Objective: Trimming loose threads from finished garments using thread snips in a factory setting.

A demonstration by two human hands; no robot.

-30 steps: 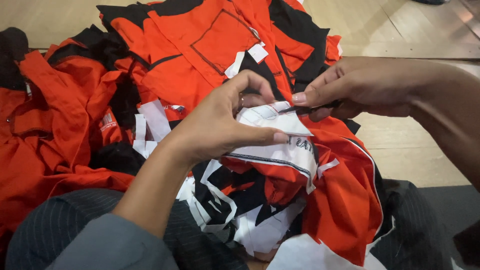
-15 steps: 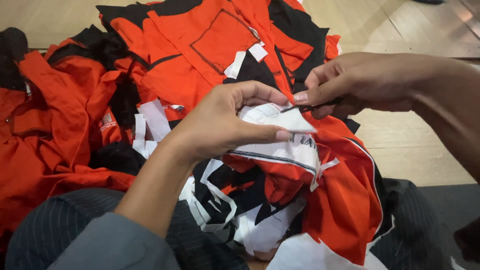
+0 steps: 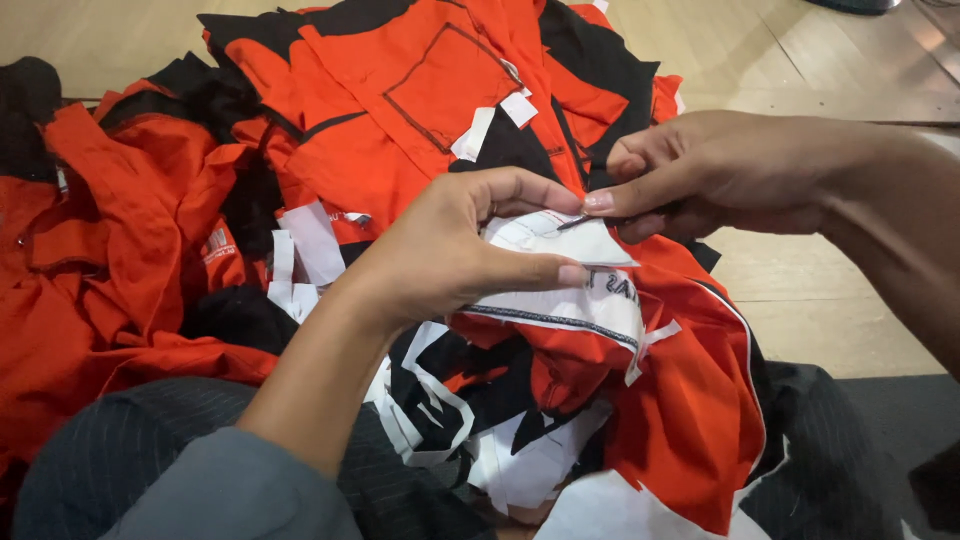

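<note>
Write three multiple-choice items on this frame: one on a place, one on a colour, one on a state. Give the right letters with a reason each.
1. Where is the white fabric panel?
A. On the wooden floor
B. Gripped in the left hand, over the lap
C. Folded on a shelf

2. Main colours of the garment pile?
A. Blue and yellow
B. Green and grey
C. Orange and black with white strips

3. What is the right hand doing?
A. Pinching a thin dark tool at the panel
B. Lying flat and open
C. Holding a cup

Key: 1 B, the left hand pins the panel with its thumb; 2 C, orange dominates the pile; 3 A, thumb and forefinger close on the tool.
</note>
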